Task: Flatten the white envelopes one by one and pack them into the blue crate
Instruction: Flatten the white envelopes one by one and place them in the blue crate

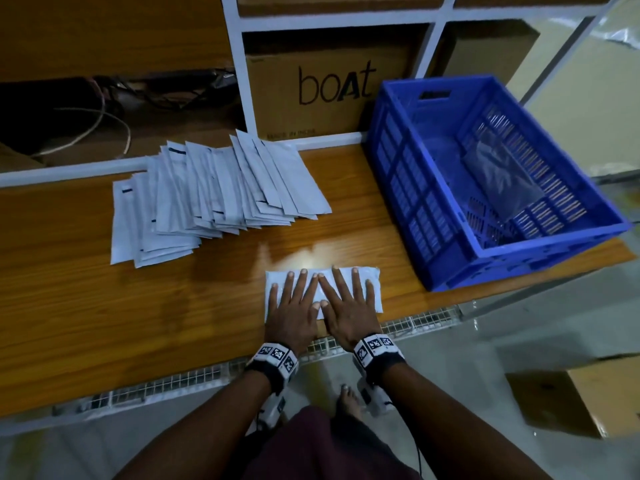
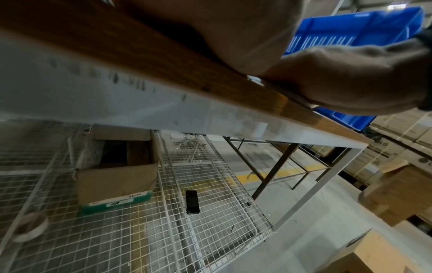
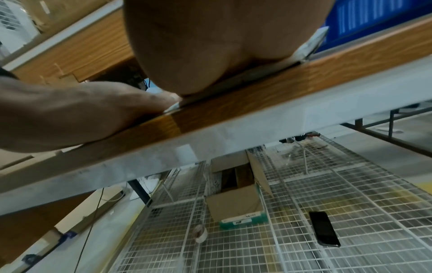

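Both hands lie flat with fingers spread: the left hand and the right hand press side by side on one envelope at the front edge of the bench. The pile lies behind on the left, the crate on the right.

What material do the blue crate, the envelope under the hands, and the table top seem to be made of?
Crate: moulded plastic, likely; uniform glossy blue, slotted walls, handle cut-out.
Envelope: white with slight wrinkles and a soft sheen; paper or thin plastic film, cannot tell which.
Table top: wood-grain surface, smooth and reflecting light, so probably laminate rather than bare wood.
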Motion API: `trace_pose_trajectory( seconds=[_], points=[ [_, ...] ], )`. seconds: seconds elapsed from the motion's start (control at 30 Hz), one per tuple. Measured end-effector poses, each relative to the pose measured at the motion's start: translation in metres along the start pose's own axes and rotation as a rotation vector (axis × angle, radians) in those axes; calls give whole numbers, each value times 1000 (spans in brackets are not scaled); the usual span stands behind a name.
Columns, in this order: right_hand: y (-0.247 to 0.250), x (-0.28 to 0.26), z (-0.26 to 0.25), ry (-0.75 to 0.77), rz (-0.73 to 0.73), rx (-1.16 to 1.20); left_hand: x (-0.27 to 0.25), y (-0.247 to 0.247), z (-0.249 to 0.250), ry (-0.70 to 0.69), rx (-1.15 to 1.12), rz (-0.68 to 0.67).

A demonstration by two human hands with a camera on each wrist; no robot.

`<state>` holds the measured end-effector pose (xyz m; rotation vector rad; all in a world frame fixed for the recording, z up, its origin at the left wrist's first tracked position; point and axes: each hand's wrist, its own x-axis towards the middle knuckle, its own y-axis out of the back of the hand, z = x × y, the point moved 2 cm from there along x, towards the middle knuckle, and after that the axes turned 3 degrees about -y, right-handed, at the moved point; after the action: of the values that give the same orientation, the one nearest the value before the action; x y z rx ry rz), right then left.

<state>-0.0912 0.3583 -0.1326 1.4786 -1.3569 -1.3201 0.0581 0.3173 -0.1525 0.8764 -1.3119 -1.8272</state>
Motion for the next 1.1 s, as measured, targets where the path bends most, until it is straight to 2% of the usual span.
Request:
trace_pose_trajectory(
  seconds=[0.33,0.5,0.67,0.73,0.83,0.93,1.1],
  points=[
    [-8,8,5,9,4,2,3,-6,1,32,7,-13],
    [-6,8,7,18,-31,44,6,7,-1,30,-68,-83],
    [-2,16,15,31,-165,116,9,12,-9,14,-9,-11],
    [9,15,18,38,-202,173,7,3,-14,27,-34,-28],
    [24,8,22,60,-121,210,5,-5,-16,39,-49,-43],
    [26,7,26,52,-28,87,7,-5,-15,50,-43,-55],
    [1,7,19,183,-68,-16,6,-4,-14,42,-26,-44]
  ],
)
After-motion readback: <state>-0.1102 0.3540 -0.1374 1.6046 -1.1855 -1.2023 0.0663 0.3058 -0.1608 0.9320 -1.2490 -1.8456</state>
